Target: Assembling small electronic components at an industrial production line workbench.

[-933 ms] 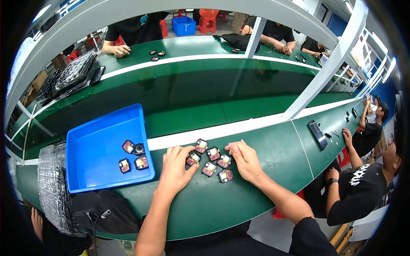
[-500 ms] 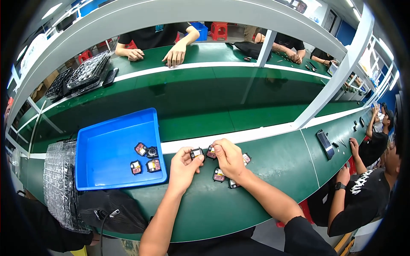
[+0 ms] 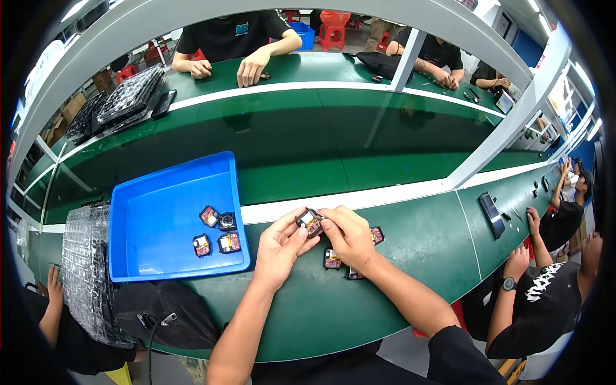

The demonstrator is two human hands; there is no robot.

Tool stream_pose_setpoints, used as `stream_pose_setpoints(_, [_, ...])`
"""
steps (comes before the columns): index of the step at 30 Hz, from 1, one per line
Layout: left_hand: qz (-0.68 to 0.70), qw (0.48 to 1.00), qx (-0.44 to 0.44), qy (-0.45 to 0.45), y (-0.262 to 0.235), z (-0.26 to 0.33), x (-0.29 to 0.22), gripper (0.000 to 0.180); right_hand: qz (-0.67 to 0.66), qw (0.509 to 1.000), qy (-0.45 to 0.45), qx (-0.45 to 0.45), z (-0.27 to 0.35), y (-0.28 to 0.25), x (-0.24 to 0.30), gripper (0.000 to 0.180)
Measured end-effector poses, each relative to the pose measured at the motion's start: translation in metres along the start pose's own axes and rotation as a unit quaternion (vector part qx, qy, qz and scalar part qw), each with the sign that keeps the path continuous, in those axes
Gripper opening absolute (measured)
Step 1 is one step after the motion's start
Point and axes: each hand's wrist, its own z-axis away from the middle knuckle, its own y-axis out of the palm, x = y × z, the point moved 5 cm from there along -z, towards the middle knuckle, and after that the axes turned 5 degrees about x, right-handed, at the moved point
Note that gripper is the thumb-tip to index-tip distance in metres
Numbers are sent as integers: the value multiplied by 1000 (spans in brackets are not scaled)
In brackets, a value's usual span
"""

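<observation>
A small black-cased electronic module [image 3: 310,221], with a reddish circuit board and a pale block showing, is pinched between both hands above the green bench. My left hand [image 3: 280,247] grips its left and lower side, thumb pressed on the edge. My right hand [image 3: 350,239] closes on its right side with thumb and fingers. Beneath and beside the right wrist lie several similar modules, one [image 3: 332,258] in plain sight, another [image 3: 376,235] at the right and one partly covered by the forearm. In the blue tray [image 3: 160,256] on the left sit several more, including a module with a round dark face [image 3: 227,221].
Bubble wrap [image 3: 86,269] and a black bag [image 3: 167,311] lie left of my arms. A white rail [image 3: 346,196] and grey post [image 3: 507,115] border the bench. Co-workers sit opposite and to the right, near a dark phone-like device [image 3: 491,215]. Stacked black trays [image 3: 131,96] stand far left.
The module is lifted and tilted, its circuit-board side now showing. My right hand has moved in beside the left, and both now hold it. The view has shifted slightly.
</observation>
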Motion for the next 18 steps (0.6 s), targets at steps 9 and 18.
stream_pose_setpoints(9, [-5, 998, 42, 37, 0, -1, -1, 56, 25, 999, -29, 13, 1, 4, 4, 24])
stream_pose_setpoints(18, [-102, 987, -18, 120, -2, 0, -7, 60, 48, 999, 16, -8, 9, 9, -9, 40])
